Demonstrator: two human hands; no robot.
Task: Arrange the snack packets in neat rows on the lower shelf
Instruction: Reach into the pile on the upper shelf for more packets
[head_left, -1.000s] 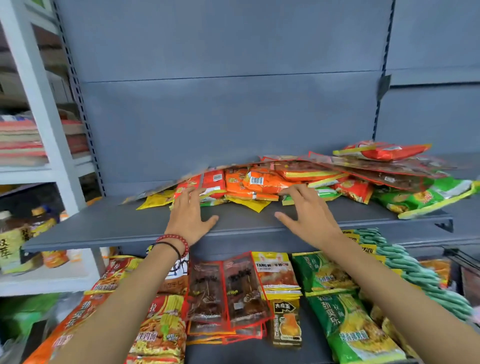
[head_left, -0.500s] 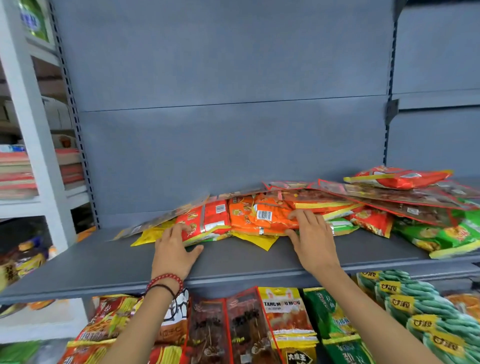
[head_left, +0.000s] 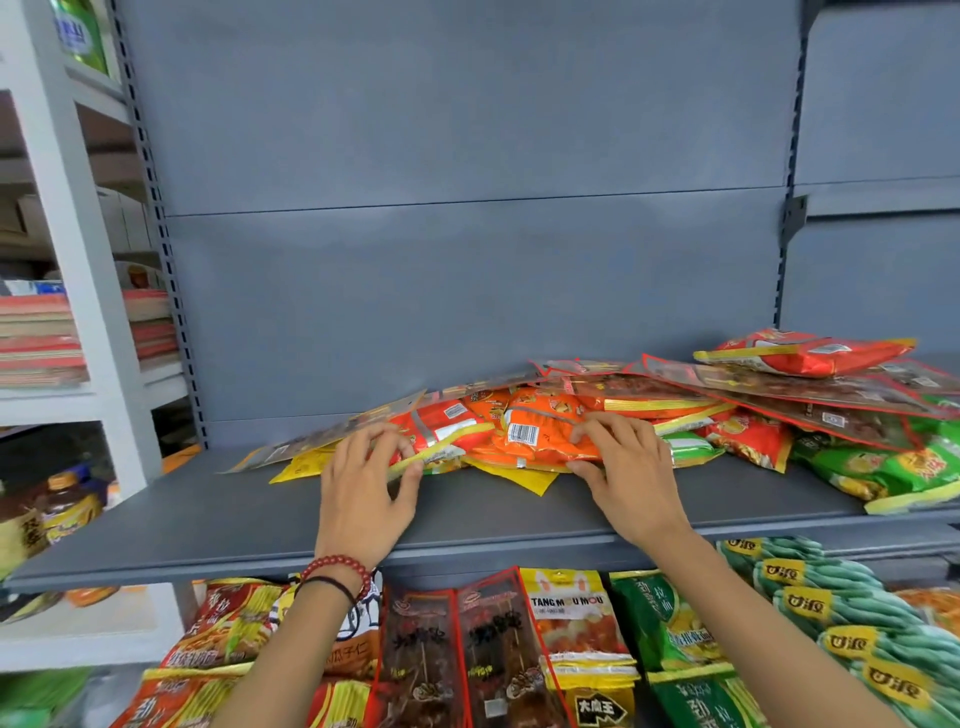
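A loose heap of snack packets lies on the grey upper shelf (head_left: 208, 525). My left hand (head_left: 366, 488) pinches the front edge of a red packet with a yellow strip (head_left: 441, 431), thumb under it. My right hand (head_left: 623, 467) grips an orange packet with a barcode (head_left: 540, 441), fingers on top, thumb at its lower edge. Below the grey board, the lower shelf holds packets in rows: dark red-edged skewer packets (head_left: 462, 654), a yellow packet (head_left: 571, 629) and green packets (head_left: 670, 629).
More packets pile to the right: flat red-edged ones (head_left: 779, 389), a red one on top (head_left: 800, 353), green ones (head_left: 893, 467). A white rack (head_left: 67, 260) with bottles (head_left: 67, 509) and stacked goods stands to the left. Green ribbed packs (head_left: 831, 597) fill the lower right.
Both hands moved forward from the shelf's front onto the heap. The left now pinches the red packet and the right grips the orange one. The view has tilted upward.
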